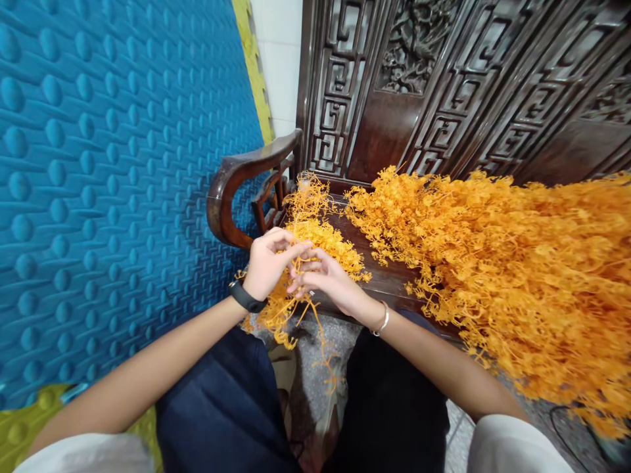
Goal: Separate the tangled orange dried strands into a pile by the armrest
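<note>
My left hand (266,263), with a black band on its wrist, is curled around a small bunch of orange plastic sprigs (323,240) at the front edge of a dark wooden bench seat (379,279). My right hand (328,279), wearing a silver bracelet, meets it fingertip to fingertip and pinches thin orange stems. Loose strands (323,348) dangle from both hands down between my knees. A smaller tuft (310,194) stands up just behind the hands, by the armrest.
A large heap of the same orange sprigs (522,269) covers the bench to the right. The curved wooden armrest (241,180) and carved bench back (419,85) stand behind. A blue studded foam mat (108,171) leans at the left. Speckled floor (315,387) shows below.
</note>
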Tool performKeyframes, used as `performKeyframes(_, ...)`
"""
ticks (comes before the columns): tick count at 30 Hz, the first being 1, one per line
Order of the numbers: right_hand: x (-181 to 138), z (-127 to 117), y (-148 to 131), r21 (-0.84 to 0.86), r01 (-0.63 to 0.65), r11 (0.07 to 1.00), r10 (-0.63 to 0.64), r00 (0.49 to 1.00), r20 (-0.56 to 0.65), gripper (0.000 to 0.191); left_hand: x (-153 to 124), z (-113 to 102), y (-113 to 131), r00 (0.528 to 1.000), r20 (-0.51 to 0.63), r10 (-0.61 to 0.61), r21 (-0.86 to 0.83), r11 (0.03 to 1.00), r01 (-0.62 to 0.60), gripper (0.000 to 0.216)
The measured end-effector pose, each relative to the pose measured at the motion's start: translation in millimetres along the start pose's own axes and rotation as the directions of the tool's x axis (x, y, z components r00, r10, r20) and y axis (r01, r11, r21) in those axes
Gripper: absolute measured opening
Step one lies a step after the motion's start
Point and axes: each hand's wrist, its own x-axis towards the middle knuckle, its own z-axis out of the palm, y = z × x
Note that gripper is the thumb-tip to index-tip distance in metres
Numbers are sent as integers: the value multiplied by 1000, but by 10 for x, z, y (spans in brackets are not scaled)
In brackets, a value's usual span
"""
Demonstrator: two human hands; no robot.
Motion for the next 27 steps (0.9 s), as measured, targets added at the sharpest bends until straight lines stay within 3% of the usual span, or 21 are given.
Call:
performKeyframes(3, -5, -35, -46, 56, -3, 998, 3, 1000, -4, 31, 6, -35, 18, 1000, -28, 12, -21, 1000, -13, 29)
performKeyframes(8, -31, -79, -149, -70, 8, 998, -3, 997, 75, 16, 24, -90, 122, 998, -52, 26, 31, 999, -25, 30)
performKeyframes(12, -41, -95, -175, -91, 73, 993, -65, 994, 91, 13, 19, -105, 171, 970, 173, -172, -47, 982, 182, 41)
performKeyframes(17, -30, -122, -149, -67, 105, 992, -97, 989, 109, 12, -21, -81, 140, 830, 473, -296, 53, 950, 308, 34)
performKeyframes(19, -31, -136, -169, -95, 107, 990, -96, 989, 113, 11, -28, -73, 118, 806, 511, -300, 63, 948, 313, 31)
performKeyframes(24, -49, -234, -312, -235, 162, 959, -161, 987, 26, 11, -33, -80, 123, 822, 485, -299, 121, 954, 275, 39)
performKeyframes(27, -45, -330, -379, -286, 228, 931, -207, 973, 103, 9, -42, -80, 160, 815, 486, -315, 184, 949, 257, 40)
